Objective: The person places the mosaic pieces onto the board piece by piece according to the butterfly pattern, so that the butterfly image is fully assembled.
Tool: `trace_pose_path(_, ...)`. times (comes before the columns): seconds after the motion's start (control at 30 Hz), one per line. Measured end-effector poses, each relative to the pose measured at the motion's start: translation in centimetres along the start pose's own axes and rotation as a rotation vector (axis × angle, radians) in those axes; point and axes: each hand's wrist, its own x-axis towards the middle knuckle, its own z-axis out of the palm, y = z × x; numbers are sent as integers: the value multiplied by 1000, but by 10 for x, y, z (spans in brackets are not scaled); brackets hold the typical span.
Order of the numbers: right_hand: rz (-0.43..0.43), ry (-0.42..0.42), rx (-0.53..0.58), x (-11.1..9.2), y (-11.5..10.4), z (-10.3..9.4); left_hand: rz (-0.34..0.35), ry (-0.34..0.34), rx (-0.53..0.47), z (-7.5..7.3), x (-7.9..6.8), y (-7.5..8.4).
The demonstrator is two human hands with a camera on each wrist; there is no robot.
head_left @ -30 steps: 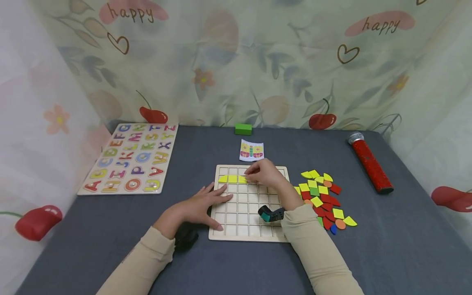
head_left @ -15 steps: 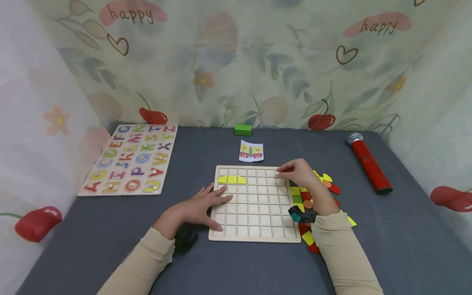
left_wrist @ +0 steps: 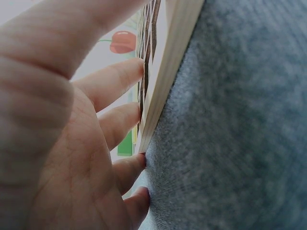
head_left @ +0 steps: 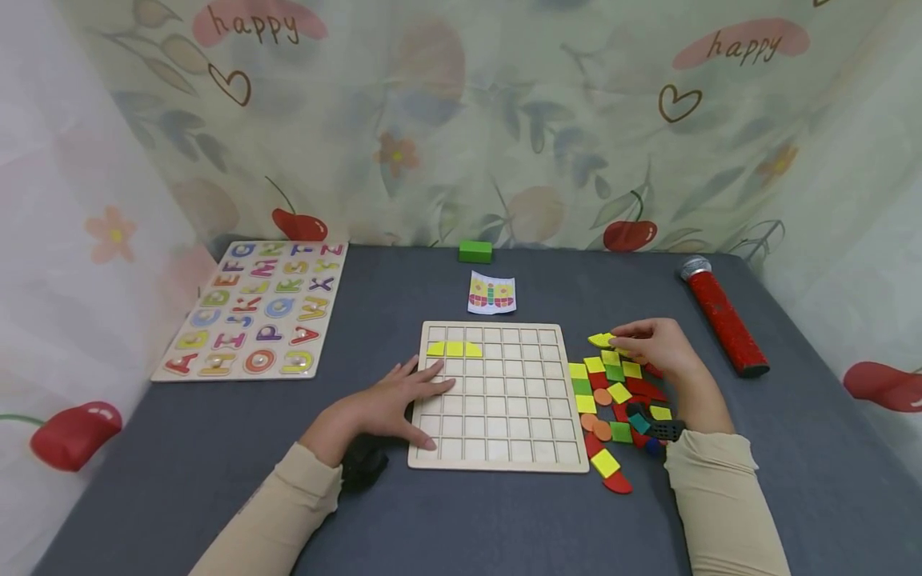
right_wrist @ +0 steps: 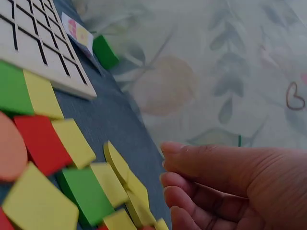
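Observation:
In the head view my left hand (head_left: pixel 389 404) lies spread over the left edge of a wooden grid board (head_left: pixel 522 400). The left wrist view shows its fingers (left_wrist: pixel 117 79) straight, with fingertips at the board's edge. Three yellow tiles (head_left: pixel 454 350) stand in a row in the grid's upper left. My right hand (head_left: pixel 659 348) hovers over yellow tiles (head_left: pixel 601 341) at the top of the loose pile. Seen from the right wrist, its thumb and fingers (right_wrist: pixel 196 158) are loosely bent with nothing visible between them, just off the yellow quarter-round tile (right_wrist: pixel 116 160).
Loose red, orange, green and yellow tiles (head_left: pixel 619 393) lie right of the board. A butterfly picture card (head_left: pixel 492 293) and a green block (head_left: pixel 475 252) sit behind it. An alphabet puzzle board (head_left: pixel 252 312) is at left, a red microphone (head_left: pixel 723 316) at right.
My right hand has moved right, from the yellow row on the board across its right edge to the loose tiles. The third yellow tile stays in the row. The left hand keeps its place.

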Motion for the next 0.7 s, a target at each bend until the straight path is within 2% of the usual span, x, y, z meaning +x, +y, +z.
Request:
trace_pose_path(0.23,15,-9,18,-2,26,-17,-11,2,-1,-1,0,0)
trace_pose_path(0.47,64,-14,1,-3,42,-18,-13,10,2,1,0,-1)
trace_pose_path(0.7,55,-4,15,-3,50,-19,-5,18,-4,1,0,0)
